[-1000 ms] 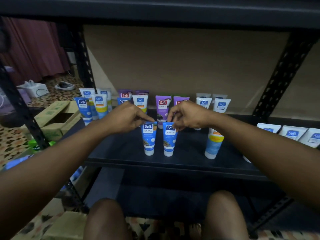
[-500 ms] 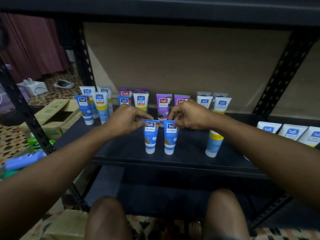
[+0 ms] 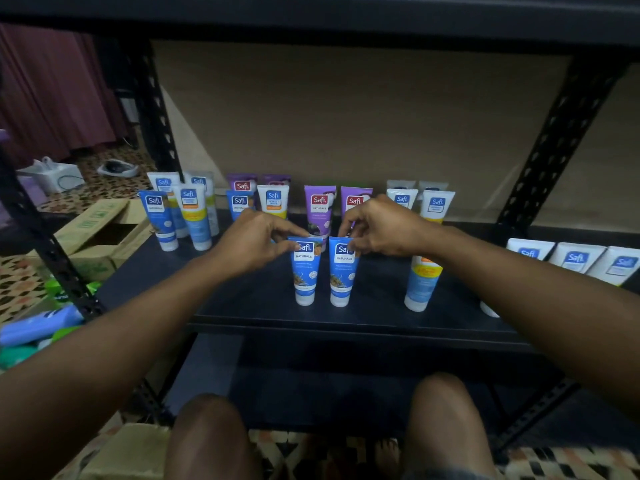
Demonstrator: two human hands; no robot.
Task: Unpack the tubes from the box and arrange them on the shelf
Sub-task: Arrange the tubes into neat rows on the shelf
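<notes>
Head view cataloguing a black metal shelf board (image 3: 263, 292) that is carrying upright plastic tubes, caps down, in paired groups: blue and yellow-banded tubes at rear left (image 3: 175, 216), purple tubes at rear centre (image 3: 319, 209), white tubes at rear right (image 3: 437, 204), one tall blue-and-yellow tube at front right (image 3: 420, 285), and a row of white tubes at far right (image 3: 575, 259) that appear to be leaning or lying; which of the two is not clear.

Left hand (image 3: 252, 242) is pinching the crimped top of the left blue tube marked Naturals (image 3: 304, 271); right hand (image 3: 384, 225) is pinching the top of the right blue tube marked Naturals (image 3: 343, 271). Both tubes are standing on their caps near the front edge, just beside each other but apart.

Progress, as a judgement: arranging looks well under way, with this front pair being placed or straightened. An open brown cardboard box (image 3: 93, 233) is sitting on the patterned floor at left; its inside is showing dark, so remaining stock cannot be counted. Blue and green packs at the lower left edge (image 3: 38, 327) are blurred and cut off. The arms are hiding part of the rear rows, and small print on every tube is unreadable
</notes>
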